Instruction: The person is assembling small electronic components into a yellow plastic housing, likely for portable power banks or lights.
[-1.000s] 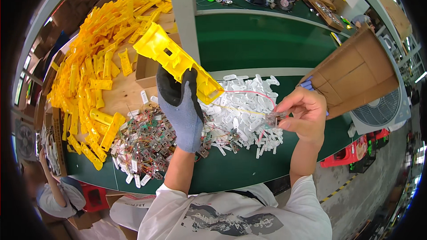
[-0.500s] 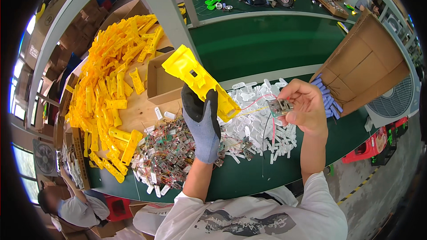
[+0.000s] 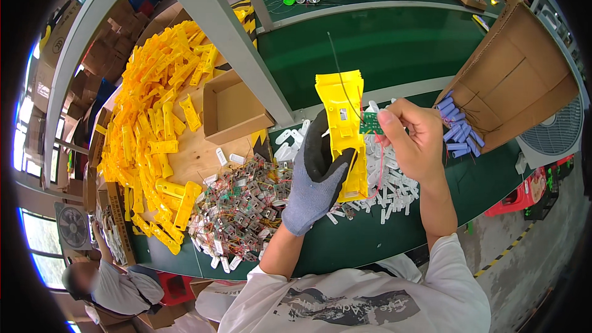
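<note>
My left hand [image 3: 314,176], in a grey glove with black palm and fingers, is closed around a yellow plastic housing [image 3: 344,126] held nearly upright, its hollow side showing. Between the bare thumb and fingers of my right hand [image 3: 414,139] is a small green circuit board [image 3: 370,123] with thin red and black wires. The board is right beside the housing's right edge, near a small square opening. One dark wire sticks up across the housing's top. Below my left hand lies a heap of wired circuit boards [image 3: 240,203]. White plastic pieces [image 3: 391,182] are spread behind and under my right hand.
Many yellow housings [image 3: 166,80] are piled at the left beside an open cardboard box [image 3: 231,114]. A grey metal post [image 3: 228,37] rises behind it. Blue-wrapped cylinders with wires [image 3: 459,129] lie at a tilted carton [image 3: 524,74] on the right. Another person [image 3: 120,287] sits at lower left.
The yellow housing has turned from slanted to nearly upright and moved right. My right hand has brought the circuit board to the housing's edge and turned its green face into view.
</note>
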Available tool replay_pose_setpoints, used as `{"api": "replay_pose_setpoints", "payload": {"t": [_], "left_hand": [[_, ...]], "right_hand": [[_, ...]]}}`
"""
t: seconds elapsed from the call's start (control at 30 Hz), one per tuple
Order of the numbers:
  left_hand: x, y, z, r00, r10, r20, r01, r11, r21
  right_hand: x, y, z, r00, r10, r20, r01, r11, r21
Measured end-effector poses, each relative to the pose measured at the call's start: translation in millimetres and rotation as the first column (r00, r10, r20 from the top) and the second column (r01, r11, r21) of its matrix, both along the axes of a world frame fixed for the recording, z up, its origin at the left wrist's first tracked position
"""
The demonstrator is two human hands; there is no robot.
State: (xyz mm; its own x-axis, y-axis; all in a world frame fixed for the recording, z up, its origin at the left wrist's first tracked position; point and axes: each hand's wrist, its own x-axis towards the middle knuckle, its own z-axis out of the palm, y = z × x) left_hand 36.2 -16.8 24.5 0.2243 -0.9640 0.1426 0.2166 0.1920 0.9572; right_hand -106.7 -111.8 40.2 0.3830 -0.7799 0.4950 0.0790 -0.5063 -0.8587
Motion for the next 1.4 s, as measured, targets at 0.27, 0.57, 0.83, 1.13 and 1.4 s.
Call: {"api": "replay_pose_setpoints", "payload": {"t": [0.27, 0.57, 0.83, 1.13, 1.4], "left_hand": [[0, -4, -4, 0.855, -0.325, -0.405, 0.264, 0.944, -0.199], [-1, -4, -1, 0.949, -0.11, -0.297, 0.125, 0.992, 0.031], [-7, -2, -2, 0.921, -0.156, -0.358, 0.178, 0.984, 0.031], [-6, -1, -5, 0.949, -0.127, -0.29, 0.139, 0.99, 0.021], [-4, -1, 2, 0.948, -0.101, -0.302, 0.128, 0.989, 0.072]], "right_hand": [[8, -7, -6, 0.997, -0.063, -0.041, 0.048, 0.952, -0.301], [2, -6, -9, 0.993, -0.071, -0.089, 0.031, 0.92, -0.391], [13, -7, -11, 0.987, -0.135, -0.089, 0.088, 0.908, -0.41], [14, -10, -20, 0.998, -0.048, -0.033, 0.036, 0.951, -0.309], [16, -13, -23, 0.999, 0.009, -0.051, -0.023, 0.96, -0.279]]}}
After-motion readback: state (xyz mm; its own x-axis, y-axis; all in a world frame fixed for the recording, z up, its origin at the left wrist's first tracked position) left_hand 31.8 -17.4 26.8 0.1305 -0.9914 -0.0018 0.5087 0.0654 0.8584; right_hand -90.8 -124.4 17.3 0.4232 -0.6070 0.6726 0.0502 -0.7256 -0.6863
